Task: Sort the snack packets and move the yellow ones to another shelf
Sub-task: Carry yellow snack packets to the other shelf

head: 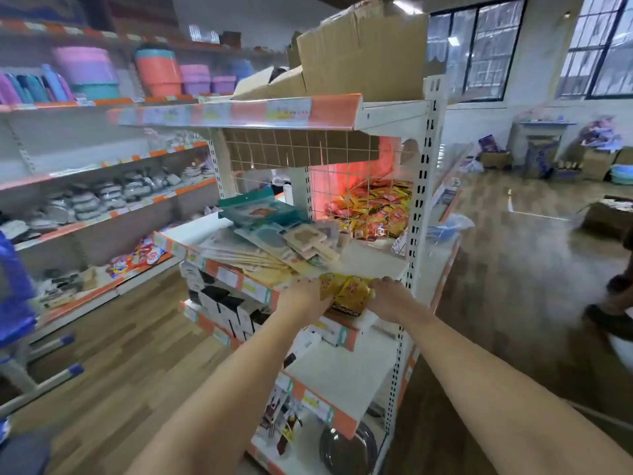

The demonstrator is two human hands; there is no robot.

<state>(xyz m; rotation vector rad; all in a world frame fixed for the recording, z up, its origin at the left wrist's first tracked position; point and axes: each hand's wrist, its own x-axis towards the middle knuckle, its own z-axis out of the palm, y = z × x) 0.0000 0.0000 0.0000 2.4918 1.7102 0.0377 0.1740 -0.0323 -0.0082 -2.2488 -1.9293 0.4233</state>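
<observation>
Hands grip a bunch of yellow snack packets (346, 293) between them — left hand (303, 296) on the left edge, right hand (388, 298) on the right, fingers curled round it — at the front lip of the white shelf (373, 262), beside flat pastel card packs (274, 241), while mixed red and yellow packets (376, 207) lie heaped behind a wire grid.

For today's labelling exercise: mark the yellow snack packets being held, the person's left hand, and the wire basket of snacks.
yellow snack packets (346, 291), head view, front of the top packet.
left hand (305, 294), head view, back of hand.
wire basket (337, 186), head view, front mesh.
</observation>
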